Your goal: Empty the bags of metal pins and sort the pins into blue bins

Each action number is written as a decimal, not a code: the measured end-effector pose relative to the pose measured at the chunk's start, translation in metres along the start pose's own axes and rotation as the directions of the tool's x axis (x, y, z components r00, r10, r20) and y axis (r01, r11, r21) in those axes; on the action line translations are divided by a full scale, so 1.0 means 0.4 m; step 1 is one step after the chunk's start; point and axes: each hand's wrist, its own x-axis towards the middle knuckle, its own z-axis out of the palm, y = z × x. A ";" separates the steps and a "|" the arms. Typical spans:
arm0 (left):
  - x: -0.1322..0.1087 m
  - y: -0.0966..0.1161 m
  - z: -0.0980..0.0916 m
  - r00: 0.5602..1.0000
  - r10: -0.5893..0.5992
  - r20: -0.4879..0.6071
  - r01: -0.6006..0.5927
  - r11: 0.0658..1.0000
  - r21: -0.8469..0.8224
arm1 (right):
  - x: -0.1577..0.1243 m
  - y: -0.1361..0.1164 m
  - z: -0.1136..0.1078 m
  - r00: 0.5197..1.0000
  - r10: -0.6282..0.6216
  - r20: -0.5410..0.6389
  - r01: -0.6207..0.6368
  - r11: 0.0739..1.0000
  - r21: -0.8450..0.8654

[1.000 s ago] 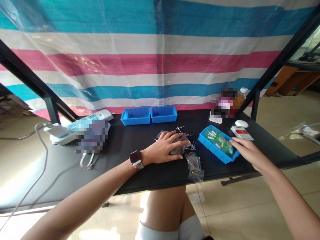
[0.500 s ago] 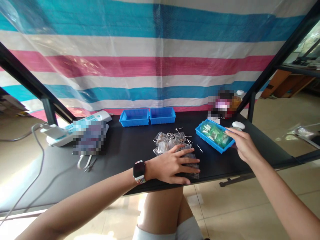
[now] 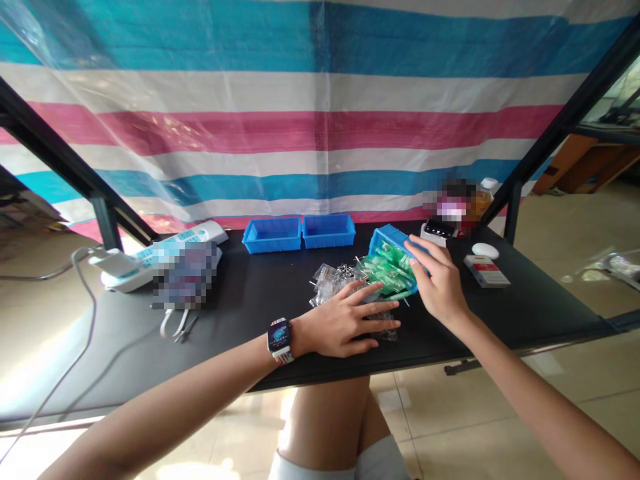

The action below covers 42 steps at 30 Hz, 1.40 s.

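My left hand [image 3: 340,323] lies with fingers spread over a pile of small clear plastic packets [image 3: 325,285]; loose metal pins [image 3: 346,271] show among them. The wrist bears a watch [image 3: 279,339]. With its fingers on the right rim, my right hand [image 3: 440,283] grips a blue plastic tray [image 3: 387,235], which is tilted toward the pile. Green packets [image 3: 387,270] slide over the tray's low side and touch the clear packets. My right thumb is partly hidden along the tray's edge.
Two blue trays [image 3: 273,235] stand side by side at the back of the black table [image 3: 240,293]. A power strip [image 3: 195,235] with cables lies left. At right are a small white and red box [image 3: 486,271], a white oval object [image 3: 485,251] and a bottle [image 3: 486,195].
My right hand has moved left with the blue tray and tipped it, so the green packets spill toward the pile. The small box at right has come into sight. My left hand stays on the packets.
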 end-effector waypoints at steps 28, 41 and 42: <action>0.005 0.004 0.012 0.983 0.121 -0.135 -0.106 0.988 0.112 | 0.011 -0.134 0.105 0.862 -0.494 0.114 0.499 0.867 -0.018; 0.008 -0.001 0.000 0.970 0.166 -0.177 -0.146 0.982 0.122 | 0.078 -0.126 0.088 0.767 -0.543 0.342 0.564 0.825 0.044; 0.008 -0.001 0.000 0.970 0.169 -0.175 -0.147 0.980 0.131 | 0.081 -0.124 0.087 0.775 -0.534 0.337 0.554 0.831 0.043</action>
